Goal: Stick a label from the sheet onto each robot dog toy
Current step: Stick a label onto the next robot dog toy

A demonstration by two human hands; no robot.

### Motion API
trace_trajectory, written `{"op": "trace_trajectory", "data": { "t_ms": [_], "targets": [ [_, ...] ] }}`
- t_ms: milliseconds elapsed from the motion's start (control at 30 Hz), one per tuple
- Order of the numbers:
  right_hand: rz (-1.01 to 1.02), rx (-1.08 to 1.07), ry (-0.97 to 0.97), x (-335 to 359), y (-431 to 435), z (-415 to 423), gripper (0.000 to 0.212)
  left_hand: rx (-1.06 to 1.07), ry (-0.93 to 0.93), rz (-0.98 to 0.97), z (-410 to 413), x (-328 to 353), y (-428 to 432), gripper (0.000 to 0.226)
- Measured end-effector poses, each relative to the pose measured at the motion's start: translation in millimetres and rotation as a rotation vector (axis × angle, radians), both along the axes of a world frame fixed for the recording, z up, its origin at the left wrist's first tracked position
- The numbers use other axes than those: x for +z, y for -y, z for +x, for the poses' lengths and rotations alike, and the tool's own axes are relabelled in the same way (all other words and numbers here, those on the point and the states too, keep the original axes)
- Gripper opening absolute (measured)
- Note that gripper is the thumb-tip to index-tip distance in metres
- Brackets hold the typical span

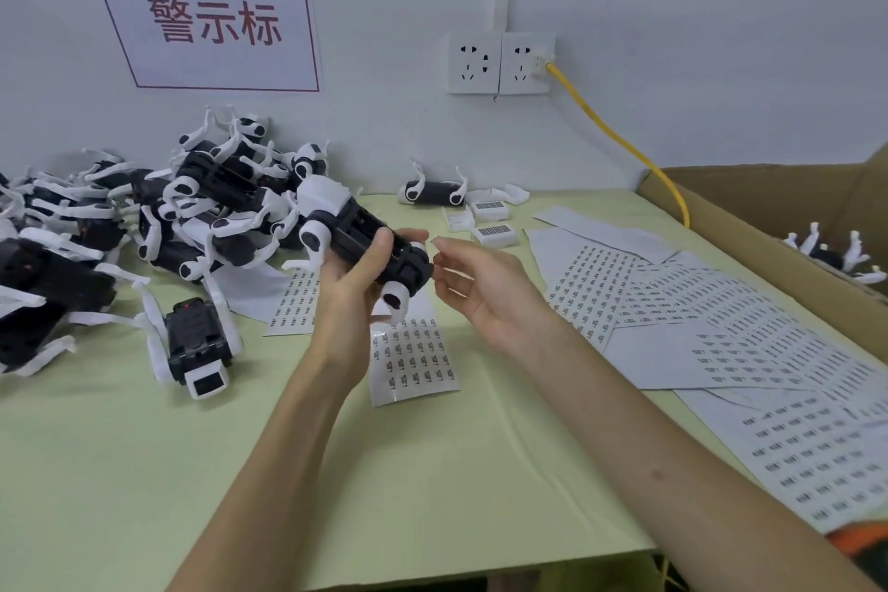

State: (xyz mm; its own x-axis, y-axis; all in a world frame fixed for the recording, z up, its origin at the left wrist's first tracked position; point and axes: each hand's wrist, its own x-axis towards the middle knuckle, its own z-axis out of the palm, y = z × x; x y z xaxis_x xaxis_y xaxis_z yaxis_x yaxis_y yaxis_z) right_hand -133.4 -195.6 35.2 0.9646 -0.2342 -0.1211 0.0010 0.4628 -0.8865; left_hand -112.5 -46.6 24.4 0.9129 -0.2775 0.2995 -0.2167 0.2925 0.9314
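In the middle of the frame, the left hand (353, 284) grips a toy dog (365, 238). The right hand (473, 276), fingers loosely curled, seems to pinch a tiny label (436, 239).

Even, diffuse light is filling the scene, with no glare showing. The left hand (355, 284) and right hand (475, 284) are casting only faint, soft shadows onto the pale green tabletop (144, 471) beneath them. Wide-angle distortion is bending the forearms and table edges. Print on the white label sheets (721, 327) right of the hands is appearing blurred.
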Motion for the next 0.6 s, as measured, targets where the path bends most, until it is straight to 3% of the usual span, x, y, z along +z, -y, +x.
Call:
{"op": "trace_trajectory", "data": {
  "t_ms": [67,133,233,433,600],
  "targets": [
    [-0.044,-0.038,0.074,2,0,1,0.002,-0.009,-0.115,-0.114,0,0,2,0.061],
    [-0.048,-0.034,0.142,5,0,0,0.004,0.004,-0.236,-0.316,1,2,2,0.053],
    [0.003,0.046,0.207,7,-2,-2,0.019,0.028,-0.379,-0.495,7,3,-2,0.054],
    [0.068,0.136,0.214,9,-3,-7,0.040,0.054,-0.404,-0.580,10,1,-1,0.048],
    [0.082,0.156,0.189,9,-4,-8,0.043,0.052,-0.399,-0.619,9,-2,-1,0.025]
  ]
}}
